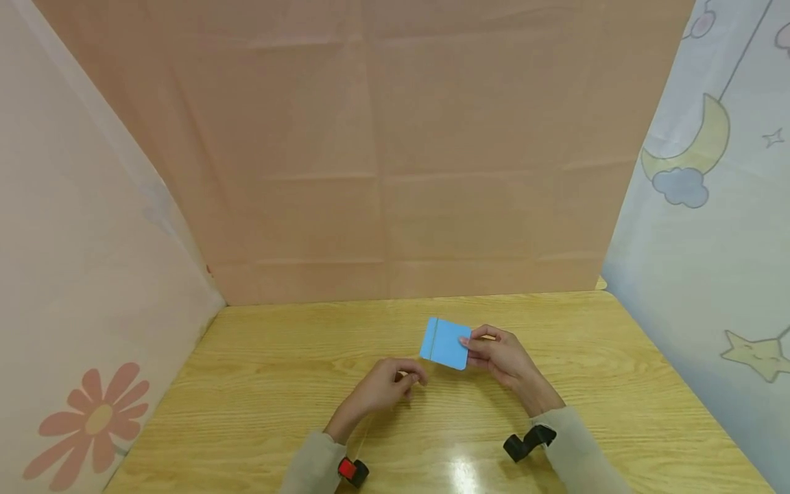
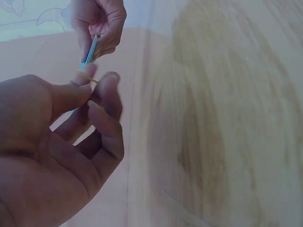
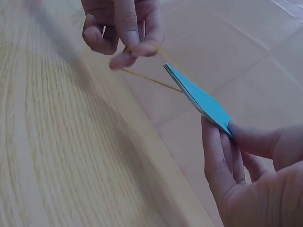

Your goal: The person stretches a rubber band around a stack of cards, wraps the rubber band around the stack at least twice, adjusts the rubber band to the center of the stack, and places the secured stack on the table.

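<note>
A thin stack of light blue cards (image 1: 449, 345) is pinched at its right edge by my right hand (image 1: 503, 358), thumb on the front and fingers behind. Seen edge-on in the right wrist view, the blue stack (image 3: 201, 100) shows several layers. A yellow rubber band (image 3: 152, 80) runs from the stack to my left hand, whose thumb and fingertips grip its loop. Near the stack's left edge the band (image 1: 435, 337) crosses the blue face as a thin line. My left hand (image 1: 384, 384) is left of the cards, fingers bent, held above the table.
The wooden table (image 1: 265, 384) spreads under both hands. An orange-brown cloth (image 1: 370, 171) hangs along its back edge. Printed cloths stand at the sides, the left with a flower (image 1: 99, 418), the right with a moon (image 1: 710, 137). Black wrist devices sit at both sleeves.
</note>
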Action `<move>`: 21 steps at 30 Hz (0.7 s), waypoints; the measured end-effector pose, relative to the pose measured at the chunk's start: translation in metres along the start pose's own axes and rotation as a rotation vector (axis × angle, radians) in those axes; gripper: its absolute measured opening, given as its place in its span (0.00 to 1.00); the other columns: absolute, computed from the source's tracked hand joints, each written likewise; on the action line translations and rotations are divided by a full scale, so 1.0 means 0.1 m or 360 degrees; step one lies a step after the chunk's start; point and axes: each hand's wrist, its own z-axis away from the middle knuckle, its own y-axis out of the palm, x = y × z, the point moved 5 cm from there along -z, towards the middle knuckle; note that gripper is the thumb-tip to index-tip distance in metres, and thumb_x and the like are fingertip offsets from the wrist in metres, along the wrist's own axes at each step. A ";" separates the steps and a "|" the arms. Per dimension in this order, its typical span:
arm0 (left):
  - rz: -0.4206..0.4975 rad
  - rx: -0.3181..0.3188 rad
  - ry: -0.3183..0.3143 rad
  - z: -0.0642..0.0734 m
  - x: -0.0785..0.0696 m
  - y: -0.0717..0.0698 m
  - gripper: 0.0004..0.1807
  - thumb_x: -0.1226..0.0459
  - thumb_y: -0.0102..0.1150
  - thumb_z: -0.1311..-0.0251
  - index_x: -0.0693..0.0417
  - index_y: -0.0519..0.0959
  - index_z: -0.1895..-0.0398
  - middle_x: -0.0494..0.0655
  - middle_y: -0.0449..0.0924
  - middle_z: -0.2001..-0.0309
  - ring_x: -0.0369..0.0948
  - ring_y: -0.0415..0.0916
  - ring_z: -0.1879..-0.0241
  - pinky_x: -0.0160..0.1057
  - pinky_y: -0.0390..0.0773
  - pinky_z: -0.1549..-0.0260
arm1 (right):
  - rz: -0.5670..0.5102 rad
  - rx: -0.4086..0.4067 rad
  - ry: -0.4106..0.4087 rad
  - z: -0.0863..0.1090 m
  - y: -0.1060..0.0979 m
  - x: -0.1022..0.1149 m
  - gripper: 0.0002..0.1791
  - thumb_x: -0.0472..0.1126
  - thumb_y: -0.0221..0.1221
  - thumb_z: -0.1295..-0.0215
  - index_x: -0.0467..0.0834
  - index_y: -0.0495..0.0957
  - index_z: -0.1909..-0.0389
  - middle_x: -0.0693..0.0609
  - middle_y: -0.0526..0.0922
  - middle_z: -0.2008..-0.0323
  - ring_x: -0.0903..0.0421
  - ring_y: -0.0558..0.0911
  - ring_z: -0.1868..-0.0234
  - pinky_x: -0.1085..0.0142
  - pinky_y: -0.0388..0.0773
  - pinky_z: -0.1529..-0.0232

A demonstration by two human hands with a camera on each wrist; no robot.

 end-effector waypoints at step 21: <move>-0.0635 -0.0185 0.0398 0.01 -0.34 0.18 0.44 0.46 0.69 0.36 0.35 0.62 0.18 0.49 0.71 0.43 0.29 0.66 0.74 0.22 0.74 0.73 | 0.0019 -0.0036 0.0042 0.02 0.04 -0.02 0.05 0.34 0.65 0.27 0.44 0.79 0.64 0.51 0.86 0.67 0.58 0.89 0.67 0.68 0.89 0.60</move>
